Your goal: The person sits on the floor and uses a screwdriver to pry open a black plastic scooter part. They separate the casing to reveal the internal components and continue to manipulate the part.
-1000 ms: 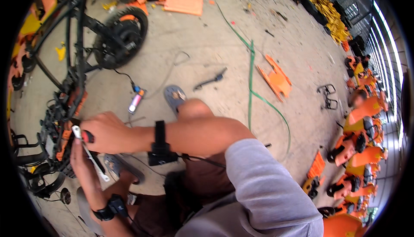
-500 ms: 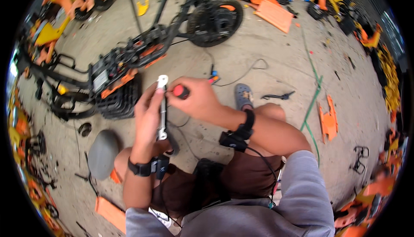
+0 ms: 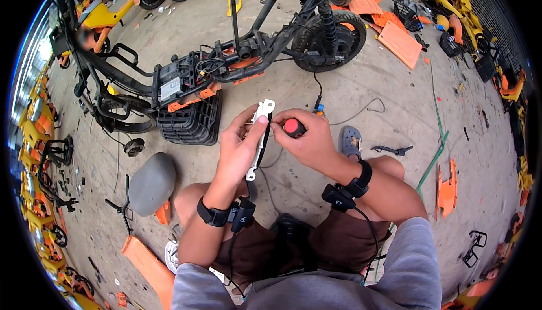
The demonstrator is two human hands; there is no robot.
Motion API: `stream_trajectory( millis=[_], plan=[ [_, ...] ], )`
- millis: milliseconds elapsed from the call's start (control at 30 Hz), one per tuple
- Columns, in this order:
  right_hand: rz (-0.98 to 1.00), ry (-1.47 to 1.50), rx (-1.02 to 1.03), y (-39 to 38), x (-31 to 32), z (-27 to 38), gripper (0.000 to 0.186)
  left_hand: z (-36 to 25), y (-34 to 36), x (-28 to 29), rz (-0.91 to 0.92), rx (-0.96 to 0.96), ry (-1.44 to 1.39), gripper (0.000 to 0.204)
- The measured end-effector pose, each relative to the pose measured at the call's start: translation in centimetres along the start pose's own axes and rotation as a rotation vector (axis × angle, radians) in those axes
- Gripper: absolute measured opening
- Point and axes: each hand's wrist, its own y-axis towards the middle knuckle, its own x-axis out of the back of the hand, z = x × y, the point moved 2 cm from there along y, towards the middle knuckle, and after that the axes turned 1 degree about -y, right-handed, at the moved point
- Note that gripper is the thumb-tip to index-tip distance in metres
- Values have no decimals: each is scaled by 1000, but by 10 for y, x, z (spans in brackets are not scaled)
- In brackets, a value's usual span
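Over my lap, my left hand is closed around a long white plastic part with a hole at each end. It is tilted, its upper end leaning right. Along its right side runs a thin black strip, whose upper end reaches my right fingertips. My right hand is curled round a screwdriver with a red-and-black handle, the handle's end facing up. The screwdriver's shaft is hidden. Thumb and forefinger of that hand pinch beside the strip; whether they grip it is unclear.
A stripped scooter frame lies ahead, with a black crate beside it. The grey seat is on my left. Orange panels, a green strap and loose cables lie on the concrete floor. Scooter parts line both sides.
The view has shifted, so the hands and the scooter frame appear farther right. The black strip now stands out along the white part's right side. Both hands keep their holds.
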Motion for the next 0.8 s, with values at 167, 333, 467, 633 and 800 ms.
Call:
stream_trajectory(
  millis=[167, 333, 467, 633, 800],
  plan=[
    [35, -37, -9, 2, 4, 3, 18, 5, 2, 1, -15, -41, 1, 47],
    [-23, -58, 70, 6, 4, 0, 19, 10, 4, 3, -31, -94, 71, 47],
    [-10, -46, 35, -4, 2, -1, 19, 7, 4, -2, -32, -85, 16, 46],
    [19, -35, -21, 2, 6, 1, 18, 2, 4, -2, -38, -61, 27, 46],
    [18, -92, 14, -2, 3, 0, 17, 6, 4, 2, -31, -48, 19, 46]
  ],
)
